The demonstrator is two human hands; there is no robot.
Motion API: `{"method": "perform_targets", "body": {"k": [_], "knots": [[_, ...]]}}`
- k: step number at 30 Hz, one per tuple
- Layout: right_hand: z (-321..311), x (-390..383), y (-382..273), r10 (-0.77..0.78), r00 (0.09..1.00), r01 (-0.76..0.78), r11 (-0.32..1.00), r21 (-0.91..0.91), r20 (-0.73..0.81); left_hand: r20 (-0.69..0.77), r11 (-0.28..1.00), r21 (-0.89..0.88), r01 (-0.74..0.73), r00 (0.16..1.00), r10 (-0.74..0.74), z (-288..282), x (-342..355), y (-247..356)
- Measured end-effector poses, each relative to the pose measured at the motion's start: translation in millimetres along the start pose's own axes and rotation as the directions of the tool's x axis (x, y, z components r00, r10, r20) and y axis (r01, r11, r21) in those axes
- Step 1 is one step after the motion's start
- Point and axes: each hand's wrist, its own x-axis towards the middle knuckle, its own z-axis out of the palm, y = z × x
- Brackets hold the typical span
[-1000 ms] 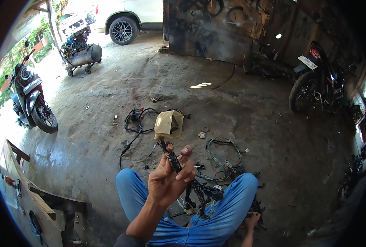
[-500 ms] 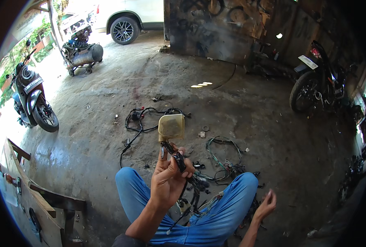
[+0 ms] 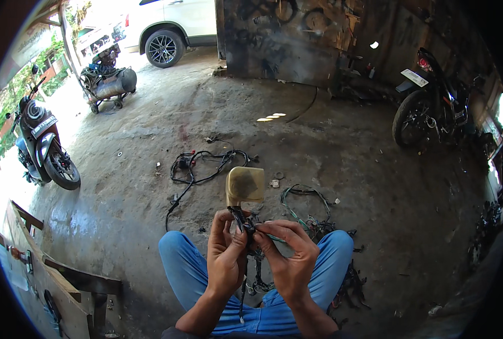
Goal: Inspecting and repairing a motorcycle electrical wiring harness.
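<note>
My left hand [image 3: 227, 254] is closed around a black taped wiring harness [image 3: 241, 219], held up between my knees. At the harness's upper end sits a yellowish translucent boxy cover [image 3: 246, 185]. My right hand [image 3: 290, 257] is closed too, thumb and fingers pinching the harness from its right side; exactly what lies between those fingertips is hidden. Loose wires hang below the hands toward my lap.
On the concrete floor ahead lie a black cable harness [image 3: 192, 174] and a coil of greenish wires [image 3: 307, 198]. A wooden bench [image 3: 48, 271] stands at left. Farther off are a scooter [image 3: 47, 141], an air compressor [image 3: 113, 83], a white car [image 3: 189, 25] and a motorcycle [image 3: 426, 113].
My right hand has come up from beside my right knee and now pinches the harness. The harness and cover have dropped slightly and shifted right; the view has tilted a little.
</note>
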Motion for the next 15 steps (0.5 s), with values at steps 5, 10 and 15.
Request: {"method": "perform_targets", "body": {"k": [5,10,15], "knots": [[0,1,0,0.017,1.000,-0.017,0.999,0.027,-0.012,0.059,0.999,0.037,0.032,0.998,-0.034,-10,-2,4],[-2,4,8,-0.102,0.995,0.103,0.992,-0.071,0.017,0.062,0.993,0.058,0.098,0.993,-0.102,-7,-2,6],[5,7,19,0.024,1.000,-0.023,1.000,-0.016,0.010,0.057,0.981,-0.044,0.189,0.981,-0.187,3,2,5]]}}
